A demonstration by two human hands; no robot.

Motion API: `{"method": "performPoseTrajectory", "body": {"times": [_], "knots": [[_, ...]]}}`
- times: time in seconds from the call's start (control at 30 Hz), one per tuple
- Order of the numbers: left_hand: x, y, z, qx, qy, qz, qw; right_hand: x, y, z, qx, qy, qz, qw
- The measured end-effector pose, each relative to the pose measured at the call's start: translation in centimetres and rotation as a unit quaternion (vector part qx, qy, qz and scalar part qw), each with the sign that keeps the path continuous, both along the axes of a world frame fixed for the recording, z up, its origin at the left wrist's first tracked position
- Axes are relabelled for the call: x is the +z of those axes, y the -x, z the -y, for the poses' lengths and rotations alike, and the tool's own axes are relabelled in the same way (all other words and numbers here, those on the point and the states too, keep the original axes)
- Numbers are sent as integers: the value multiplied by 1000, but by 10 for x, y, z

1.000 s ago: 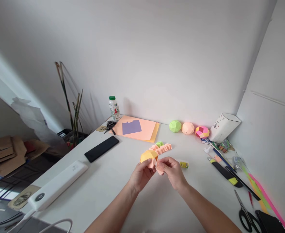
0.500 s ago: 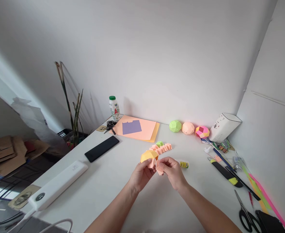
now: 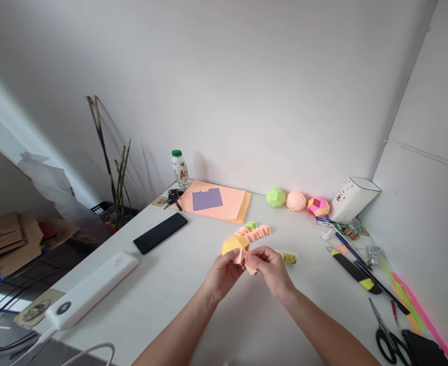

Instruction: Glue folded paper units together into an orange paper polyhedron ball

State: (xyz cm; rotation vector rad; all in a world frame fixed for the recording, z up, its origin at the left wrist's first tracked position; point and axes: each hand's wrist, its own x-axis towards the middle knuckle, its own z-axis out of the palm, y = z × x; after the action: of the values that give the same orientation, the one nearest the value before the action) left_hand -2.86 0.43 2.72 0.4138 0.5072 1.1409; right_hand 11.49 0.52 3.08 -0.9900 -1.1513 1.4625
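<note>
My left hand (image 3: 224, 272) is closed around a partly built folded-paper ball (image 3: 233, 244), its top yellow-orange and its lower edge peach. Between the thumb and fingers of my right hand (image 3: 273, 269) is a small folded peach paper piece (image 3: 251, 263), held against the ball's right side. Whether the two are joined there I cannot tell. Just behind the ball, a row of folded peach paper pieces (image 3: 257, 233) lies on the table, with a green folded piece (image 3: 251, 225) beside it. A small yellow tube-shaped object (image 3: 290, 258) rests right of my right hand.
Finished paper balls in green (image 3: 276, 197), peach (image 3: 295, 201) and pink-yellow (image 3: 318, 207) line the wall. Peach sheets (image 3: 227, 201), a bottle (image 3: 180, 169), a black phone (image 3: 160, 233) and a white power strip (image 3: 90, 292) are leftward. Scissors (image 3: 387, 330) and a cutter (image 3: 355, 270) lie right.
Almost nothing differs. Both hands keep the same hold on the paper ball and the peach piece, and the view has shifted very slightly.
</note>
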Motion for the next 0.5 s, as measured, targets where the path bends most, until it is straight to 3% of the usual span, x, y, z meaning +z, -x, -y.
{"method": "performPoseTrajectory", "body": {"times": [0.5], "knots": [[-6, -1, 1, 7, -18, -32, 999, 2, 2, 2, -18, -9, -10, 1000]]}}
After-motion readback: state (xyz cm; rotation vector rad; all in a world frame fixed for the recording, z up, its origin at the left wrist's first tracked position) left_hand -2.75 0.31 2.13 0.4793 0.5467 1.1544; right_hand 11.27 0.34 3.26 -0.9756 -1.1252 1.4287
